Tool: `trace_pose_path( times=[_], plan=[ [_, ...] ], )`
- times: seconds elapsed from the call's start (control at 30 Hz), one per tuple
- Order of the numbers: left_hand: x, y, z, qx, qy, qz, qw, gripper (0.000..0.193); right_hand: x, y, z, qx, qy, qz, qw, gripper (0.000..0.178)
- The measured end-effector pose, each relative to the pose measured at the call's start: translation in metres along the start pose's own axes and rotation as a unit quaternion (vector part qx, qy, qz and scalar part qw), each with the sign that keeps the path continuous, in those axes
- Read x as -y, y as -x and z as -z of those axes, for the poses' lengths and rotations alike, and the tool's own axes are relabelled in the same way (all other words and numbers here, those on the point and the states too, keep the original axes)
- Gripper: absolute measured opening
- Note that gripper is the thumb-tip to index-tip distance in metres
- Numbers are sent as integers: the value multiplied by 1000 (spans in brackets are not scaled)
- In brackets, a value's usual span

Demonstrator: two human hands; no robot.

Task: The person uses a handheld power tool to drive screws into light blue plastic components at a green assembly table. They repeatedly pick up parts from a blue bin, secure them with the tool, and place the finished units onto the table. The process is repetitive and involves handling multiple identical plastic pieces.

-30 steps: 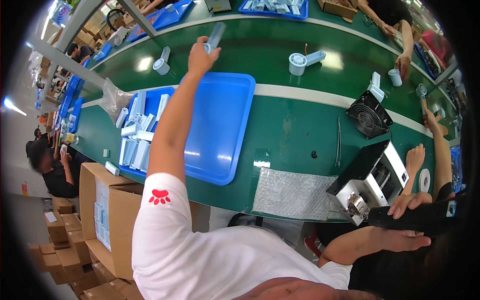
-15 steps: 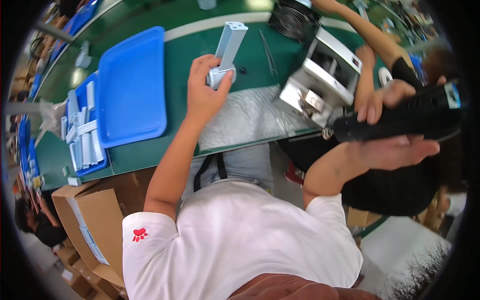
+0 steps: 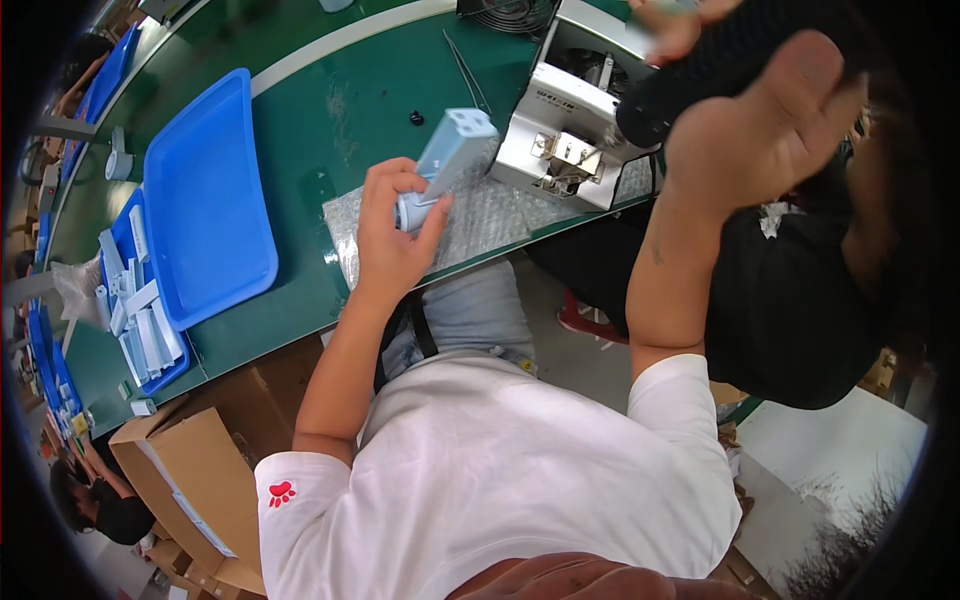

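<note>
My left hand [image 3: 392,235] is closed round a light-blue plastic part [image 3: 452,150], a squared bar rising from a rounded base. The bar tilts up and to the right over the bubble wrap. At the upper right, my right hand [image 3: 735,150] is raised with its fingers stretched out. It lies against or just in front of a thick black ribbed cylinder-like object [image 3: 690,95]; whether they touch, I cannot tell. Another person's hand [image 3: 675,30] is beside that object's far side, blurred. A silver metal bench device [image 3: 570,130] stands between my hands.
A blue tray [image 3: 210,210] leans over another blue tray holding several light-blue plastic pieces [image 3: 145,320]. Bubble wrap [image 3: 350,240] lies along the green table's edge. Tweezers [image 3: 465,70], a small black piece [image 3: 416,118] and a black fan [image 3: 505,12] are farther back. A cardboard box [image 3: 195,480] is below left.
My left hand has brought the light-blue part lower and nearer. My right hand has swung up with its palm side turned, and the black object has tilted upward. The whole view has shifted.
</note>
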State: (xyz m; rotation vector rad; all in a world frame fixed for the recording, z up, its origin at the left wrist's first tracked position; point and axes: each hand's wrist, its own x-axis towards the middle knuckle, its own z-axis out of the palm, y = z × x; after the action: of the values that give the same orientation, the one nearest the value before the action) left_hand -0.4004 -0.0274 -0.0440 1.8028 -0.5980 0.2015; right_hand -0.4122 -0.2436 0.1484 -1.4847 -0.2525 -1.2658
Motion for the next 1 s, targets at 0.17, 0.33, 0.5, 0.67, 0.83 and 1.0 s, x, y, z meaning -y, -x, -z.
trace_pose_path(
  times=[0.17,0.33,0.5,0.67,0.83,1.0],
  plan=[
    [5,8,-7,6,28,-20,999,31,-1,3,46,98,-209,-212,950,90],
    [2,9,-7,-30,19,-47,998,32,29,-9,55,124,-358,-181,908,85],
    [5,8,-4,-6,10,-94,995,20,9,-5,26,58,-238,-122,962,84],
    [3,12,-1,-8,20,-64,998,6,-5,7,7,39,-195,-99,975,83],
    [8,11,-4,-20,47,-100,994,6,-10,16,-1,32,-189,-91,977,82],
    [8,13,-5,-19,78,-81,993,13,-13,22,-4,28,-187,-87,978,81]
  ],
)
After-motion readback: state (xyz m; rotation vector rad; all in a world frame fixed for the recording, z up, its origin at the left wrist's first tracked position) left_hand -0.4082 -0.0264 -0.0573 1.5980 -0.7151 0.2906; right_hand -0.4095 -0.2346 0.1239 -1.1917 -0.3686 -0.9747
